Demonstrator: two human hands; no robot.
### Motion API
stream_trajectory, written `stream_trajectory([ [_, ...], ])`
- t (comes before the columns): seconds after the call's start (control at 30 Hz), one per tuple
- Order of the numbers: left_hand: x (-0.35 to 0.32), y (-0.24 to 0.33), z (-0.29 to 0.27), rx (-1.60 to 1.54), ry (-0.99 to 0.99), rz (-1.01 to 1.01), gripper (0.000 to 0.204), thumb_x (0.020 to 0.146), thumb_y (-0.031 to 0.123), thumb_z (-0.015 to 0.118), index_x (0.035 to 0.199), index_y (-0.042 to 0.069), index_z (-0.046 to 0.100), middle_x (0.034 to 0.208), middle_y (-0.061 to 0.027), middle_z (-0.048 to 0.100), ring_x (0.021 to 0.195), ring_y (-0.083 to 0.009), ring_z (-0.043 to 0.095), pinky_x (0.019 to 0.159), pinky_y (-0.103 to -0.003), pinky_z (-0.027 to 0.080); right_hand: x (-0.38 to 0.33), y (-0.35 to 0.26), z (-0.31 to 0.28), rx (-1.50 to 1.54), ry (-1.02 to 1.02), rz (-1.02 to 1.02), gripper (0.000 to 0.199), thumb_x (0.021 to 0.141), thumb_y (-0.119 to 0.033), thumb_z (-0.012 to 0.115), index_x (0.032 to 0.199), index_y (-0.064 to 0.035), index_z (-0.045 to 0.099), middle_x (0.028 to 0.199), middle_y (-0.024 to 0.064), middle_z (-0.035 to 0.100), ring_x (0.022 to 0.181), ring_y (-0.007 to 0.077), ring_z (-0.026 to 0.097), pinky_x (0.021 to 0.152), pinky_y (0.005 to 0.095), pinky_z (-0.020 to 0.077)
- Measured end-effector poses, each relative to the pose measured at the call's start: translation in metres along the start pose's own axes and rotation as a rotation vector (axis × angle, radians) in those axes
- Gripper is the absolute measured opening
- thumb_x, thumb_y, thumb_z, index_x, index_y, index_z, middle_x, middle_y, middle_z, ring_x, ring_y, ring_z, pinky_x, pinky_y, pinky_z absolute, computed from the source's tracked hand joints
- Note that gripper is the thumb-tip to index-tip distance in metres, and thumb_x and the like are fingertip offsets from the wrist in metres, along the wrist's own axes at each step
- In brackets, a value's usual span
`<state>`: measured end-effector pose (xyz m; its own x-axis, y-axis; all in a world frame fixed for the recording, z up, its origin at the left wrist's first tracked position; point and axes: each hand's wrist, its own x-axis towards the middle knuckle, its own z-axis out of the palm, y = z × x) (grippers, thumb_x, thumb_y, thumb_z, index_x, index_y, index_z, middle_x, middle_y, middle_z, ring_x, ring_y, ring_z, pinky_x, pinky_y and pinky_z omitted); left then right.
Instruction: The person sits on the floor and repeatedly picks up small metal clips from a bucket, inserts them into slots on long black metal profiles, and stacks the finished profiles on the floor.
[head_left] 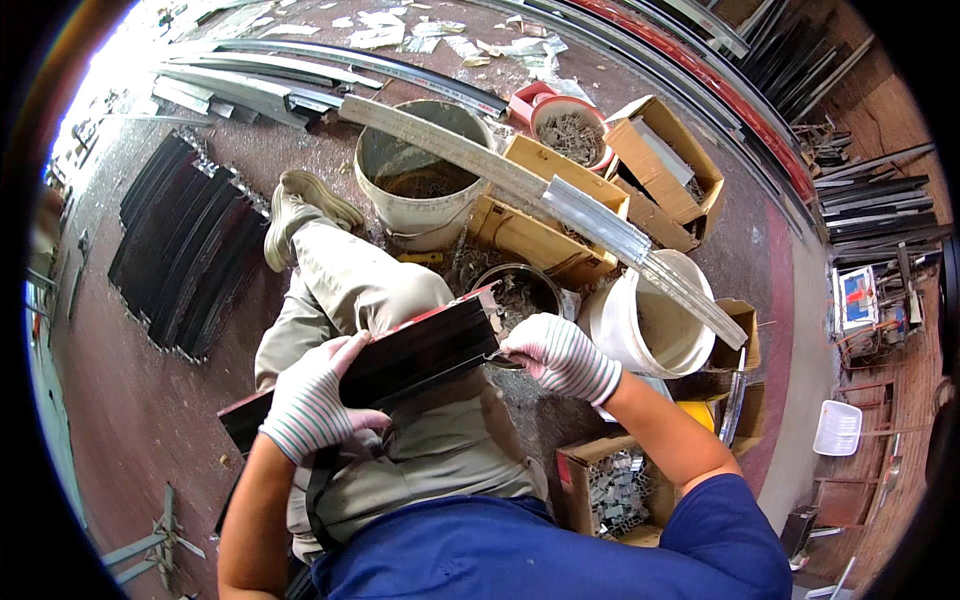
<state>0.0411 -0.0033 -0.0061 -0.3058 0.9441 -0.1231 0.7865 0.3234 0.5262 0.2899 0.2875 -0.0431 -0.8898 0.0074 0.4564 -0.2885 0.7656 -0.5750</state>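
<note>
Across my lap lies a black metal profile (425,352), its far edge showing a strip of red. My left hand (310,402), in a striped knit glove, grips it near its left part with the thumb spread over the near side. At the profile's right end, my gloved right hand (568,358) has its fingers pinched together. What those fingertips hold is too small to make out. Just beyond the right hand stands a dark round tub (520,285) with small metal bits in it.
A big grey bucket (415,215), a yellow wooden box (500,235) and a white bucket (620,325) stand ahead. A long metal bar (460,155) rests across them. Cut black profiles (185,245) lie at left. An open carton (575,480) of metal brackets sits near my right elbow.
</note>
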Motion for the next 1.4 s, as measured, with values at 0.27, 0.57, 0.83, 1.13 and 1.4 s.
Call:
stream_trajectory([
  [0.27, 0.002, 0.011, 0.004, 0.129, -0.003, -0.071, 0.126, 0.047, 0.052, 0.102, 0.155, 0.01, 0.051, 0.123, -0.0191, 0.059, 0.112, -0.0391, 0.06, 0.1, -0.047, 0.052, -0.029, -0.027, 0.01, 0.175, 0.028, 0.423, 0.016, 0.09, -0.013, 0.082, 0.099, -0.0019, 0.075, 0.092, 0.0143, 0.071, 0.087, 0.0338, 0.07, 0.078, 0.0399, 0.0565],
  [0.57, -0.007, 0.018, 0.015, 0.159, 0.099, -0.088, 0.127, 0.041, 0.042, 0.103, 0.152, 0.008, 0.054, 0.121, -0.0174, 0.057, 0.108, -0.0362, 0.059, 0.096, -0.046, 0.052, -0.081, -0.02, 0.09, 0.787, 0.376, 1.108, 0.019, 0.101, -0.019, 0.076, 0.11, -0.0026, 0.075, 0.095, 0.0018, 0.075, 0.088, 0.0098, 0.068, 0.08, 0.0273, 0.0566],
  [0.83, -0.001, 0.001, 0.019, 0.086, 0.114, -0.023, 0.13, 0.039, 0.035, 0.103, 0.156, 0.012, 0.05, 0.128, -0.0183, 0.059, 0.115, -0.0387, 0.061, 0.102, -0.048, 0.052, -0.201, 0.058, 0.124, 0.166, 0.306, 1.464, 0.033, 0.097, -0.027, 0.074, 0.118, -0.001, 0.075, 0.097, 0.014, 0.079, 0.086, 0.0217, 0.073, 0.083, 0.0354, 0.0583],
  [1.13, 0.006, -0.025, 0.008, -0.098, 0.044, 0.037, 0.125, 0.049, 0.06, 0.097, 0.151, 0.003, 0.053, 0.121, -0.0196, 0.064, 0.111, -0.038, 0.065, 0.101, -0.046, 0.052, -0.212, 0.087, 0.207, 0.0, -0.172, 1.424, 0.039, 0.098, -0.035, 0.066, 0.125, -0.0079, 0.074, 0.122, 0.0221, 0.074, 0.114, 0.0424, 0.069, 0.1, 0.0496, 0.0554],
  [1.4, 0.004, -0.033, 0.012, -0.061, 0.067, 0.069, 0.121, 0.053, 0.07, 0.093, 0.146, 0.001, 0.056, 0.119, -0.0214, 0.066, 0.11, -0.0385, 0.067, 0.1, -0.046, 0.053, -0.146, 0.142, 0.288, -0.093, -0.367, 1.228, 0.04, 0.104, -0.032, 0.056, 0.132, -0.0058, 0.065, 0.131, 0.0241, 0.07, 0.121, 0.0448, 0.066, 0.106, 0.0533, 0.0538],
])
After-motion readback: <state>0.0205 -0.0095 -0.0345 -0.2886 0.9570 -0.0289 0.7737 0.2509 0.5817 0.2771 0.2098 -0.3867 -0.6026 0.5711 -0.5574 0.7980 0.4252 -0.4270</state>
